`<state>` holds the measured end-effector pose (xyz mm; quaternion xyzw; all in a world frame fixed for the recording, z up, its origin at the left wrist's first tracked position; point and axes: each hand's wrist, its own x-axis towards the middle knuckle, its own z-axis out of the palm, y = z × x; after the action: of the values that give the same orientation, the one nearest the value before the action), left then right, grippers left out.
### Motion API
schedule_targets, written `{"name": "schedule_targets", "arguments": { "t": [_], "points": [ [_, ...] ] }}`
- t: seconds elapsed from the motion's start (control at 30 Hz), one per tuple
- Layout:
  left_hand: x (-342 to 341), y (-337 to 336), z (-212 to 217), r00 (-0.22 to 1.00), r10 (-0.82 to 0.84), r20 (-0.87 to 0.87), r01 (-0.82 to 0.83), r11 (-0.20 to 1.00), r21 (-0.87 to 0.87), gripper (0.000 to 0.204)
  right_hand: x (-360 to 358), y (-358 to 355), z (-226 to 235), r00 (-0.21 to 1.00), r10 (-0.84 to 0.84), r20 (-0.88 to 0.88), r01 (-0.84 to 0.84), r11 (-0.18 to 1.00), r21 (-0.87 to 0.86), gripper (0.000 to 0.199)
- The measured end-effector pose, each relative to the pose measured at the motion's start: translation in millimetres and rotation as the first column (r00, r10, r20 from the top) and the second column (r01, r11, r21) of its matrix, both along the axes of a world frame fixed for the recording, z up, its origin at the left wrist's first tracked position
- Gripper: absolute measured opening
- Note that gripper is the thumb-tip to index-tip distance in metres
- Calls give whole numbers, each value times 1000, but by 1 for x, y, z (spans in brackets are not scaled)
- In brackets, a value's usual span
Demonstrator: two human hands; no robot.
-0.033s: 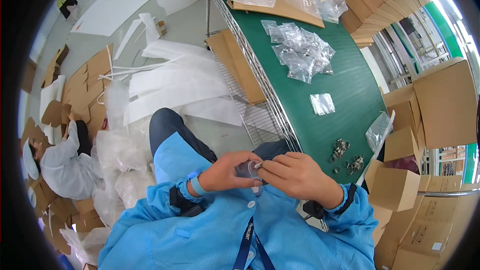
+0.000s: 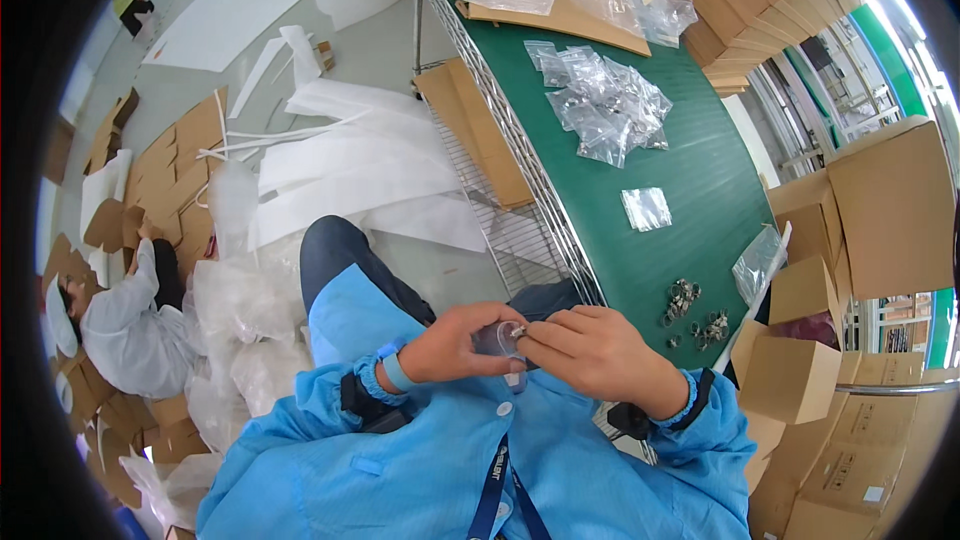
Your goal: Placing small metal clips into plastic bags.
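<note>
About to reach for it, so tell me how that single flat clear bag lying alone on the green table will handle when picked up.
The single clear bag looks thin and flat, so probably floppy and very light. Its glossy film may slip between fingers. Lying flush on the green table, it would likely slide if pushed.

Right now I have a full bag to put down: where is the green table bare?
The green table is bare between the single flat bag and the loose metal parts, and along its near-left edge. The far end is crowded: heaped small bags, cardboard sheet. Both hands hold a small clear bag.
</note>
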<state>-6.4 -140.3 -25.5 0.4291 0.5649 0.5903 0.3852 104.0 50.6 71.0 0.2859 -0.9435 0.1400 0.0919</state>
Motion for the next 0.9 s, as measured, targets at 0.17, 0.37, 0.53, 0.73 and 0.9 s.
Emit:
{"name": "schedule_targets", "arguments": {
  "t": [0.17,0.37,0.53,0.73,0.9],
  "points": [
    [-5,-6,1,991,30,-134,-23,998,51,43,-4,-4,3,997,-3,77,7,999,-48,31],
    [10,13,-22,996,-52,-67,56,997,52,45,8,3,-7,986,-1,166,6,1000,-30,34],
    [13,7,-21,990,4,-141,1,999,37,44,7,-10,-5,942,-97,321,163,969,-184,15],
    [7,6,-28,984,-46,-170,44,999,-12,46,-1,-6,-24,890,-63,451,190,951,-242,18],
    [6,6,-30,994,16,-108,-18,1000,-15,45,-1,-8,-45,711,-105,696,490,783,-382,16]
  ]
}}
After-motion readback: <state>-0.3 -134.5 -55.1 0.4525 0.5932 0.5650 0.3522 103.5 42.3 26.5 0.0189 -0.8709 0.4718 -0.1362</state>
